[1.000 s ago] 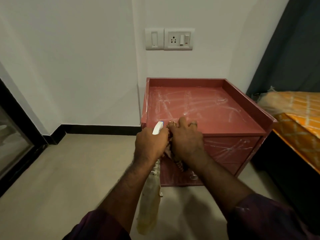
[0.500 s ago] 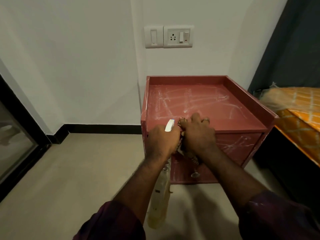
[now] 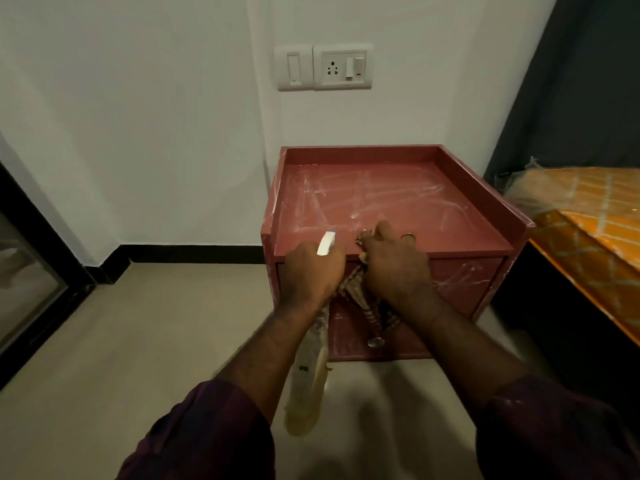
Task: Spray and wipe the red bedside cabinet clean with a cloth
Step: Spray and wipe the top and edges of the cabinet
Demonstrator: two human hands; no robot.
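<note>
The red bedside cabinet (image 3: 391,202) stands against the white wall, its raised-edge top smeared with white streaks. My left hand (image 3: 311,271) grips a spray bottle (image 3: 308,379) by the neck; its white nozzle points at the cabinet top and its yellowish body hangs down. My right hand (image 3: 394,268) is closed on a checked cloth (image 3: 367,306), which hangs in front of the cabinet's drawer front. Both hands are at the cabinet's front edge, close together.
A bed with an orange patterned cover (image 3: 595,230) stands right of the cabinet, with a dark curtain (image 3: 571,81) behind it. A switch and socket plate (image 3: 325,67) is on the wall above. A dark-framed glass door (image 3: 27,265) is at left. Beige floor (image 3: 138,341) lies below.
The view has drifted slightly left and back, so the cabinet sits further right. Both hands stay together at the front edge, holding the bottle and cloth as before.
</note>
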